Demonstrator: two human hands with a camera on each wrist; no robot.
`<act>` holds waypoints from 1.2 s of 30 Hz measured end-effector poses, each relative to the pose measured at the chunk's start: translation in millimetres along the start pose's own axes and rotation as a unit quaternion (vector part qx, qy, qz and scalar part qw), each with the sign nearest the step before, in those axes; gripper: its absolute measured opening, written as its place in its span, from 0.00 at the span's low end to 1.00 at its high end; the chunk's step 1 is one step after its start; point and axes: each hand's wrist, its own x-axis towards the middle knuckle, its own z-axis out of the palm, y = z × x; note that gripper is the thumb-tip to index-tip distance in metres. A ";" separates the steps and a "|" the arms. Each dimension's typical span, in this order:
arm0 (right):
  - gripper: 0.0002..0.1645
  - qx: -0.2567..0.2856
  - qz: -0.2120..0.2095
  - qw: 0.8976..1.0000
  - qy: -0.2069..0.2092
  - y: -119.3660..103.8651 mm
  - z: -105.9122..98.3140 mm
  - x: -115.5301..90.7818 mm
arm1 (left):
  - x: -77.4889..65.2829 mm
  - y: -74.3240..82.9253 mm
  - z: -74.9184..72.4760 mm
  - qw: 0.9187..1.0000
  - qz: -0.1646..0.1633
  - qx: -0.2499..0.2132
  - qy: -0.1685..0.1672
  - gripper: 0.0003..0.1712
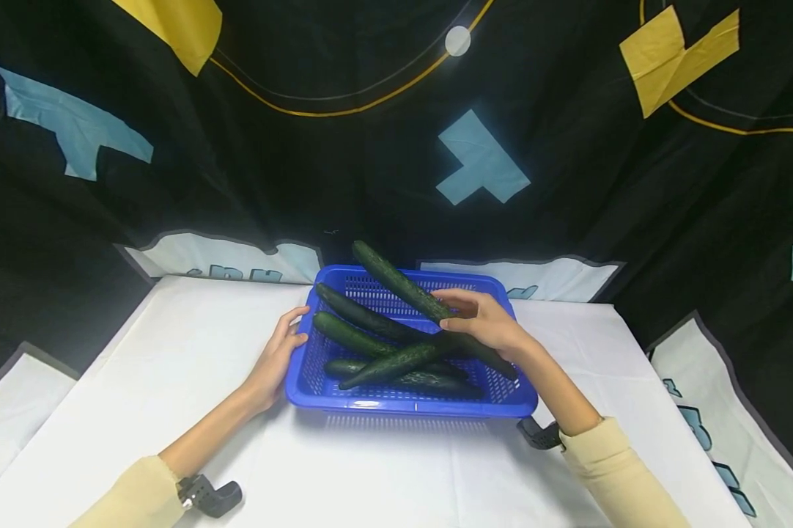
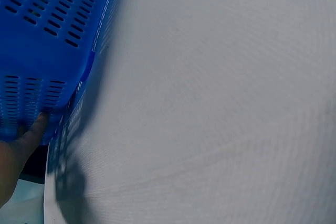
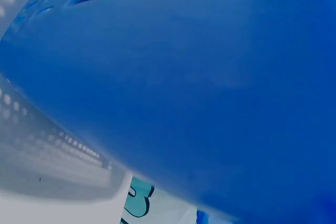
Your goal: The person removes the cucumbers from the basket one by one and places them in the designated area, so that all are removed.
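Observation:
A blue plastic basket [image 1: 410, 405] with slotted walls sits on the white table and holds several dark green cucumbers [image 1: 353, 337]. My right hand [image 1: 485, 319] is over the basket's right half, its thumb and fingers pinching the lower end of one cucumber [image 1: 393, 279]. That cucumber slants up to the left, its far end above the back rim. My left hand [image 1: 274, 367] is at the basket's left side, fingers extended and touching it. In the left wrist view a fingertip of the left hand [image 2: 23, 142] rests against the slotted outer wall. The right wrist view shows only the basket's wall [image 3: 173, 77] close up, not the hand.
White cloth covers the table [image 1: 370, 477] around the basket. Behind it hangs a black curtain [image 1: 344, 183] with yellow and light blue shapes. A dark wrist strap device [image 1: 212, 497] is on the left wrist, another [image 1: 540, 434] on the right.

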 end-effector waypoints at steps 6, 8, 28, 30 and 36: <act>0.32 0.019 -0.004 1.000 0.015 -7.6 -8.9 -7.9 | 1.2 1.8 1.2 1.000 0.001 -0.006 -0.004 0.31; 0.33 0.026 -0.007 0.999 0.017 -11.7 -12.2 -11.2 | 1.3 2.5 1.6 1.000 0.001 -0.006 -0.003 0.31; 0.36 0.044 0.048 0.994 0.091 -21.2 -67.9 -69.2 | -2.6 2.6 0.8 1.000 -0.003 -0.001 0.003 0.32; 0.37 0.041 0.061 0.992 0.102 -17.8 -73.4 -76.9 | -2.6 2.8 1.1 1.000 -0.003 -0.002 0.002 0.32; 0.40 0.034 0.096 0.986 0.134 0.1 -87.1 -95.8 | -1.7 3.4 2.0 1.000 -0.004 -0.003 0.003 0.31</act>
